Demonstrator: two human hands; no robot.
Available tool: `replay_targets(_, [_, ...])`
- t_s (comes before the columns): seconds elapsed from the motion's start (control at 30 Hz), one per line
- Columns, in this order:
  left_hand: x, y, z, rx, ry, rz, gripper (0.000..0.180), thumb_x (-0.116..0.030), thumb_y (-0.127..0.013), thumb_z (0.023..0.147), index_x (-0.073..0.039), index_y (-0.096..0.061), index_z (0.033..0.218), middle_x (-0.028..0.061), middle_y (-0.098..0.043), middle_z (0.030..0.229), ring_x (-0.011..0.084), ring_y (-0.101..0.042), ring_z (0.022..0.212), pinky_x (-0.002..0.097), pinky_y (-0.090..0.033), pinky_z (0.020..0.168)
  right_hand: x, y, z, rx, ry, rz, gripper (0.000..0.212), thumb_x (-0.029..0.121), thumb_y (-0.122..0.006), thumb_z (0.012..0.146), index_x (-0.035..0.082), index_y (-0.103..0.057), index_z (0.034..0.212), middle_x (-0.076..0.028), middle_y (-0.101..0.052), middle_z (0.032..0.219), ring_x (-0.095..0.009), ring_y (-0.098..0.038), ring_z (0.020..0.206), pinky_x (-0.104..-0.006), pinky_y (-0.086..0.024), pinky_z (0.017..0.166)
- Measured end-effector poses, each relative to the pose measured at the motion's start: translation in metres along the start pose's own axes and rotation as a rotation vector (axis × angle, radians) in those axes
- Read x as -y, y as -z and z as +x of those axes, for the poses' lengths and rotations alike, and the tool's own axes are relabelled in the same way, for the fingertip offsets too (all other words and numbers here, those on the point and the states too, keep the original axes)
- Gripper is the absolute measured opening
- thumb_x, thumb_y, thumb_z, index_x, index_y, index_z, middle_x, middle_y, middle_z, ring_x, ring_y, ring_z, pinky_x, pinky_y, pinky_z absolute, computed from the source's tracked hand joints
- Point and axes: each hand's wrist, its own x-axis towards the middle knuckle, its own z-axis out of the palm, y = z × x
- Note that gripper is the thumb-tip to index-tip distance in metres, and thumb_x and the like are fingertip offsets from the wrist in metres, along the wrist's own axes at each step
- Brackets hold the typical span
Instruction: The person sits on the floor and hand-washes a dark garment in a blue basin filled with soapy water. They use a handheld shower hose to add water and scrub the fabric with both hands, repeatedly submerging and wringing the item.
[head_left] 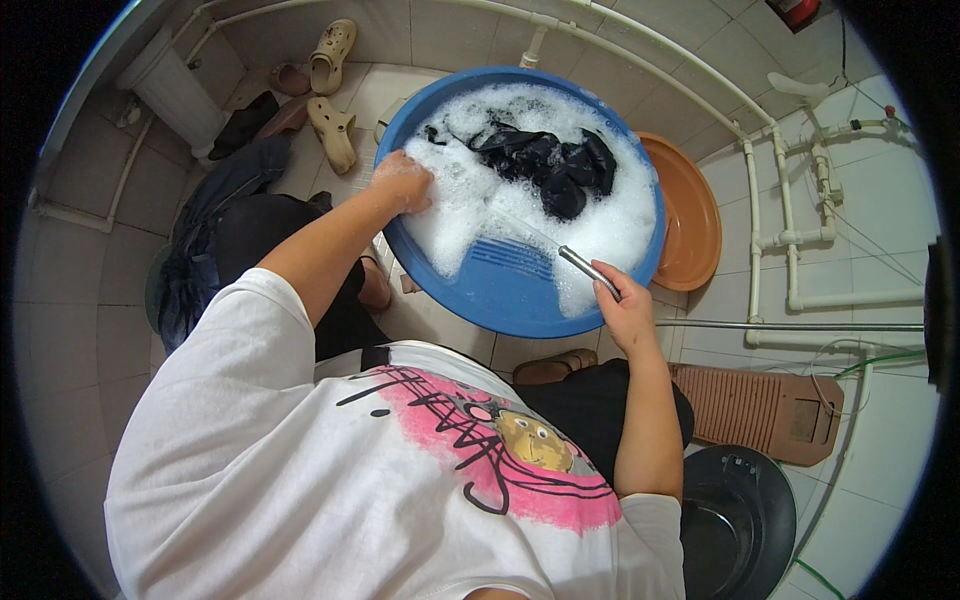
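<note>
A large blue basin point(500, 306) in front of me is heaped with white foam point(455, 205). Dark wet clothing point(550, 165) pokes out of the suds toward the far side. At the basin's left edge, my left hand point(402, 183) touches the foam; its fingertips are hidden, so I cannot tell whether they grip anything. My right hand point(627, 308) is closed around a silver shower wand point(590, 272) over the near right part of the basin. A thin stream of water runs from it toward the foam. Ribbed washboard ridges point(510, 258) show on the basin's bare near slope.
An orange basin point(688, 215) leans behind the blue one. A metal hose point(790, 325) stretches rightward. At lower right are a brown washboard point(755, 410) and a black tub point(735, 530). Beige clogs point(332, 130) and dark jeans point(225, 200) lie left; white pipes point(757, 220) line the wall.
</note>
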Motion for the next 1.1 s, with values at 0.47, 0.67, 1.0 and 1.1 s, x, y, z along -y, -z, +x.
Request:
replay_targets(0.47, [0.0,-0.002,0.001,0.004,0.0,0.007,0.033,-0.03,-0.055,0.071,-0.007,-0.065,0.093,0.012,-0.063,0.095,0.0227,-0.057,0.093,0.0319,-0.035,0.089,0.002,-0.001,0.0,-0.004,0.001,-0.047,0.03,0.017,-0.055,0.082,0.008,-0.058,0.11,-0.001,-0.057,0.073,-0.008,-0.048,0.062,-0.0228,-0.039,0.058])
replay_targets(0.67, [0.0,-0.003,0.002,0.016,-0.01,0.029,0.034,-0.031,-0.055,0.07,-0.007,-0.065,0.091,0.0122,-0.064,0.093,0.0229,-0.058,0.093,0.0315,-0.035,0.089,0.005,-0.001,-0.001,0.008,-0.015,-0.019,0.028,0.012,-0.055,0.082,0.005,-0.058,0.11,0.004,-0.052,0.074,-0.004,-0.042,0.064,-0.0187,-0.036,0.058])
replay_targets(1.0, [-0.001,-0.001,-0.001,0.008,-0.001,0.03,0.034,-0.031,-0.055,0.071,-0.007,-0.065,0.091,0.0123,-0.064,0.094,0.0222,-0.057,0.092,0.0308,-0.035,0.087,0.007,-0.002,-0.002,-0.005,-0.027,0.019,0.029,0.011,-0.055,0.083,0.004,-0.057,0.11,0.005,-0.051,0.073,-0.004,-0.042,0.063,-0.018,-0.035,0.056])
replay_targets(1.1, [0.0,-0.002,0.0,0.013,-0.013,0.036,0.034,-0.031,-0.055,0.071,-0.006,-0.065,0.092,0.0122,-0.064,0.094,0.0222,-0.057,0.092,0.0307,-0.035,0.087,0.007,-0.003,-0.002,-0.015,-0.014,0.019,0.029,0.011,-0.055,0.083,0.004,-0.058,0.11,0.005,-0.051,0.072,-0.004,-0.042,0.062,-0.0183,-0.035,0.056])
